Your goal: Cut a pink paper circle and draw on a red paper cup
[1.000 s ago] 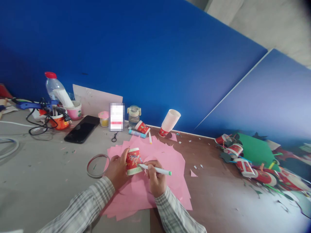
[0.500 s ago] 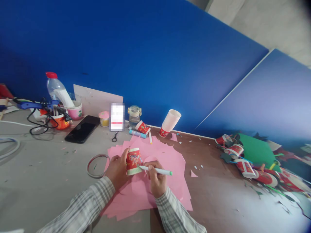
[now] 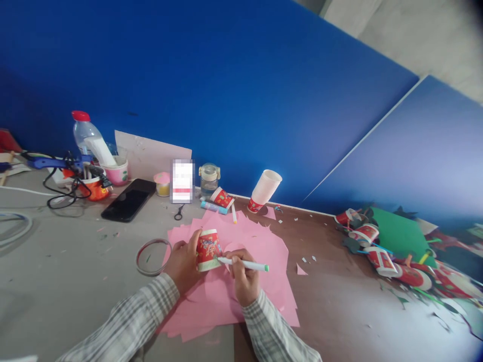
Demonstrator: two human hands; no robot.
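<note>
My left hand (image 3: 184,264) grips a red patterned paper cup (image 3: 208,248) from its left side, over a pile of pink paper sheets (image 3: 264,296). Pale green colour shows along the cup's lower band. In my right hand (image 3: 244,281) is a white marker pen (image 3: 247,264) with a green end. Its tip points left and meets, or nearly meets, the cup just above the green band. To the left of my left hand lies a roll of tape (image 3: 153,257).
A stack of paper cups (image 3: 266,188) leans near the blue partition (image 3: 226,90). Small scissors (image 3: 179,213), a glue stick (image 3: 214,207) and a lidded jar (image 3: 209,181) are behind the paper. A phone (image 3: 129,200) lies left; decorated cups (image 3: 381,261) and paper scraps crowd the right.
Almost nothing differs. The marker in my right hand has shifted very slightly to the right, while my left hand keeps its hold on the paper cup.
</note>
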